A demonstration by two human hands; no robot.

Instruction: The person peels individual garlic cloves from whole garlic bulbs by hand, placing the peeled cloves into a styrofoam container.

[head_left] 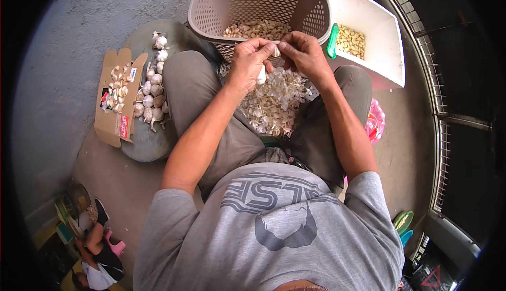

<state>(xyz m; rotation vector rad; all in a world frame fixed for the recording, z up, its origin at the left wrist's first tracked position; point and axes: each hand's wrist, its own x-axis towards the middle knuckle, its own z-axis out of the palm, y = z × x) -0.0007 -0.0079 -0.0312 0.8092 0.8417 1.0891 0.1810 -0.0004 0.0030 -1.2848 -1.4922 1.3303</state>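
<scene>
My two hands meet above a heap of papery garlic skins [274, 104] between my knees, close to the near rim of the brown basket [207, 12]. A pale garlic clove [275, 51] is pinched between the thumb and fingers of my left hand [249, 63]. A smooth white elongated piece [261, 75] shows below that thumb, partly covered by the palm. Fingers of my right hand [307, 56] are bent, with thumb and forefinger tips closed at the right side of the same clove. Garlic cloves [258, 28] cover the basket's bottom.
Right of the basket, a white foam box [371, 20] contains peeled cloves [350, 42]; a green-handled tool [332, 41] sits on its rim. At left, a round surface [145, 149] bears garlic bulbs [153, 93] and a cardboard box [108, 129] of cloves. Another person [97, 251] sits lower left.
</scene>
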